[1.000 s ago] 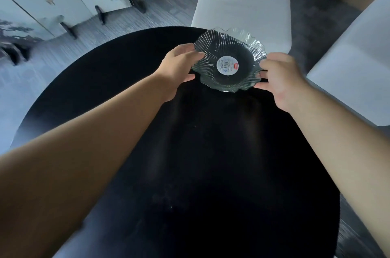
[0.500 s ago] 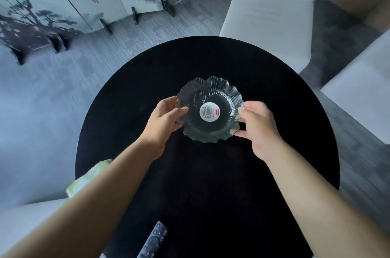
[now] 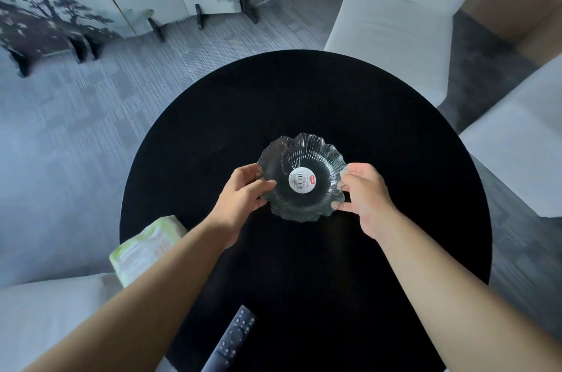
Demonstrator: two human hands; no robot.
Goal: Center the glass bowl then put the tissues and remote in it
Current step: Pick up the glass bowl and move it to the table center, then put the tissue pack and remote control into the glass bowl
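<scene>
**Bowl almost set in the middle**

I have both hands on the glass bowl (image 3: 301, 178). My left hand (image 3: 240, 201) pinches the wavy rim on one side, thumb over the edge. My right hand (image 3: 366, 196) pinches the rim on the other side. So the bowl sits right between my hands, about in the middle of the round black worktop (image 3: 395, 134). I cannot tell if the bowl is resting flat or held a tiny bit above the top. A white round sticker (image 3: 302, 179) shows at the bottom of the bowl.

I think I am at the first step, centering the bowl, and it looks nearly done.

The pack of tissues (image 3: 146, 247) lies near my left arm, at the worktop's edge. The remote (image 3: 232, 341) lies close to me, between my two arms.

Next I should let go gently, because glass can slide or chip. Then my left hand can reach back for the tissues, which are soft and easy to squeeze.
</scene>
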